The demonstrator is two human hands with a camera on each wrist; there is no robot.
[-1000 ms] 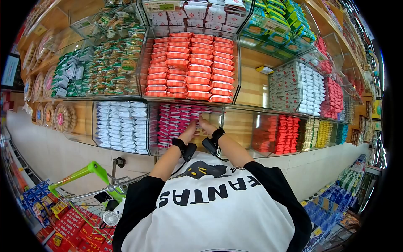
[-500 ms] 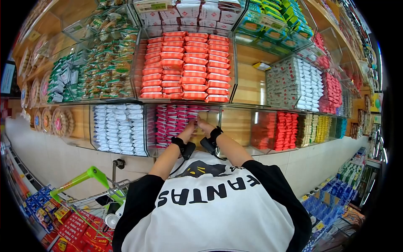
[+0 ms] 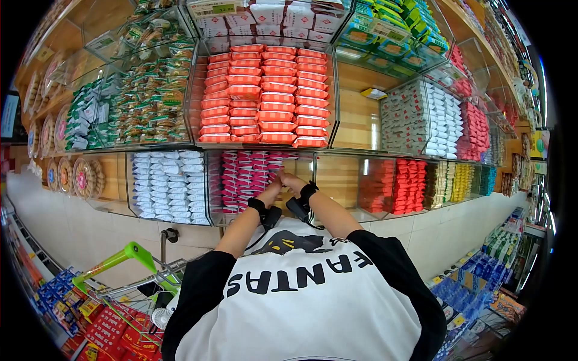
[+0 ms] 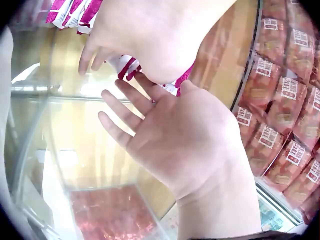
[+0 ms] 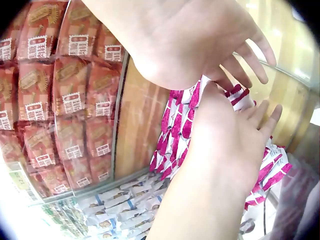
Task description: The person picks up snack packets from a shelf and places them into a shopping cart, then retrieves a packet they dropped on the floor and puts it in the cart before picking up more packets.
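Both hands are close together over the lower bin of pink-and-white packets in the head view. My left hand is on the packet side; my right hand is beside it, near bare wood. The left wrist view shows the left hand above and the right palm below, fingers extended and spread. In the right wrist view, the right hand is uppermost and the left hand lower. Packets show between the hands; whether fingers touch them is unclear.
Clear bin walls flank the pink packets. White packets lie left, red packets right, and orange-red packets above. A cart with a green handle stands at lower left.
The shelves have shifted slightly left in the head view since a second ago. Both hands have drawn closer together and remain over the same bin.
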